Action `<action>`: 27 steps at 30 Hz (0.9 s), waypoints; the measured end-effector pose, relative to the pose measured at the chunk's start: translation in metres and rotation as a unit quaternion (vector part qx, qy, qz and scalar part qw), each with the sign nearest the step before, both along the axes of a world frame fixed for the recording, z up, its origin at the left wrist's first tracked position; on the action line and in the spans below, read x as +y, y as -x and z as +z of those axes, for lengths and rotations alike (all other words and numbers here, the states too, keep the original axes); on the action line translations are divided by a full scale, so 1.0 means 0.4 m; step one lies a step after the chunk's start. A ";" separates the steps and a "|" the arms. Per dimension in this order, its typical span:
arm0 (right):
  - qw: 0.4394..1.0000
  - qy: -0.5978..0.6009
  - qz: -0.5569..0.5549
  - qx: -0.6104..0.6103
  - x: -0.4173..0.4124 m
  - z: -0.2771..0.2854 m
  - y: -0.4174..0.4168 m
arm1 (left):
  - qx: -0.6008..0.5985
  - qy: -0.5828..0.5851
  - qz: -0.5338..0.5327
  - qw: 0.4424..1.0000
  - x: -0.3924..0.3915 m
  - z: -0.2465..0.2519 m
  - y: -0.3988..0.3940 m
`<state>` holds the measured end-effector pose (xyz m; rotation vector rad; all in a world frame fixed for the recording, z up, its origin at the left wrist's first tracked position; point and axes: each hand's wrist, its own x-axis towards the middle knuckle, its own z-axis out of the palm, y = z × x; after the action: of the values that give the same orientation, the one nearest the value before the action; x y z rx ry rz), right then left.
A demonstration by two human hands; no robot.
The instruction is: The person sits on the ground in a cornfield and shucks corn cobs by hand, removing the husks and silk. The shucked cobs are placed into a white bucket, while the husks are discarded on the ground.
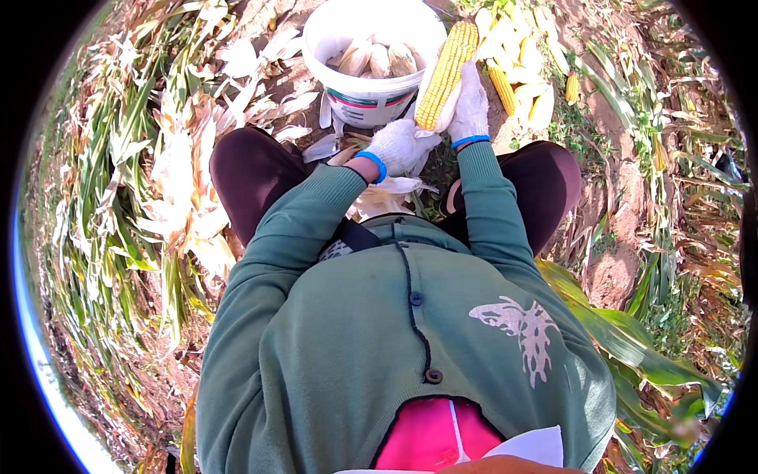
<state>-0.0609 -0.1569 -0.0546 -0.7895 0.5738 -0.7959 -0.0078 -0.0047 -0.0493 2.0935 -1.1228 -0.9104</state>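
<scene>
My right hand (472,106), in a white knit glove with a blue cuff, holds a yellow ear of corn (448,74) from its right side. Pale husk lies behind the bared kernels. At the ear's lower end my left hand (398,147), gloved alike, has its fingers curled at the husk; its fingertips are partly hidden. Just beyond my hands stands a white plastic bucket (370,101) with several ears in dry husk (379,59) inside. Loose husks (388,192) lie between my legs, below my left hand.
Bare yellow ears (503,89) and paler ones form a pile right of the bucket, with a small ear (572,89) farther right. Dry husks (183,183) and cut corn stalks (124,136) cover the ground at left. My bent knees flank my hands. Green corn leaves (639,355) lie at lower right.
</scene>
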 end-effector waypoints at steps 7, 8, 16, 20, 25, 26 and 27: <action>0.992 -0.108 0.057 0.025 -0.012 -0.014 0.009 | -0.235 0.010 0.019 0.972 -0.010 0.048 0.019; 0.991 -0.115 0.043 0.046 -0.008 -0.030 0.002 | -0.262 0.012 -0.005 0.965 -0.017 0.052 0.001; 0.950 0.129 -0.138 0.250 -0.003 -0.087 -0.019 | -0.206 0.051 -0.050 0.976 -0.058 -0.065 0.014; 0.860 0.260 -0.217 0.382 0.005 -0.143 -0.035 | -0.169 -0.013 -0.036 0.985 -0.073 -0.105 0.033; 0.950 -0.110 -0.157 0.248 -0.014 -0.131 -0.008 | -0.168 -0.019 -0.004 0.986 -0.071 -0.038 0.038; 0.946 -0.081 -0.169 0.264 -0.024 -0.143 -0.007 | -0.167 -0.013 -0.008 0.986 -0.075 -0.038 0.037; 0.941 -0.055 -0.177 0.282 -0.008 -0.122 -0.010 | -0.164 -0.012 -0.009 0.986 -0.071 -0.044 0.037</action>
<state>-0.0569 -0.1602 -0.1032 -0.8229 1.2913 -0.8555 -0.0226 -0.0331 -0.0668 2.3143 -1.3000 -0.6008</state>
